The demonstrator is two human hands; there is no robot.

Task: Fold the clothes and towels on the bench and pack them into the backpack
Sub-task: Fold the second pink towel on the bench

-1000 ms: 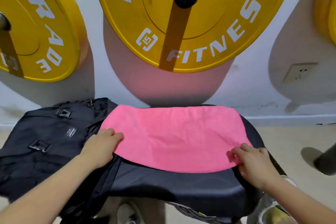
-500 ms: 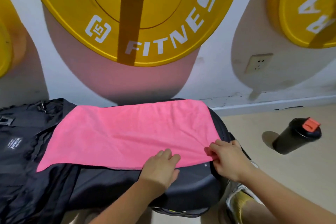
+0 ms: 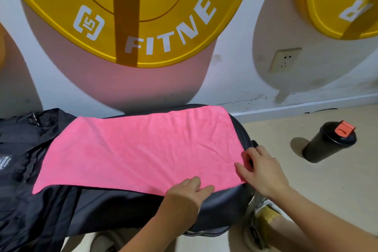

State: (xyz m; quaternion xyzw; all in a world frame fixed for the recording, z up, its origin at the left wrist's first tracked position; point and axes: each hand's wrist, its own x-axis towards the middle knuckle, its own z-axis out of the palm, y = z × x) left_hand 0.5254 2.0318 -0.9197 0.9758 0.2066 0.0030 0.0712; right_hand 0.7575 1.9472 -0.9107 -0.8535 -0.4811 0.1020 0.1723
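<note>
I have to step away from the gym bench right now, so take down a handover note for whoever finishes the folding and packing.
Left hand: fingertips on the towel's near edge; whether it grips is unclear.
Right hand: pinches the towel's right end.
Things: towel spread flat on the bench, its left end lying over the backpack.
Done: towel laid out, unfolded.
Left: fold the towel and pack it into the backpack.

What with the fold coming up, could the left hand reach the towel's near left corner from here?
Probably yes. The left hand rests on the near edge of the pink towel, and nothing lies along that edge between it and the corner; the right hand pinches the other end.
</note>
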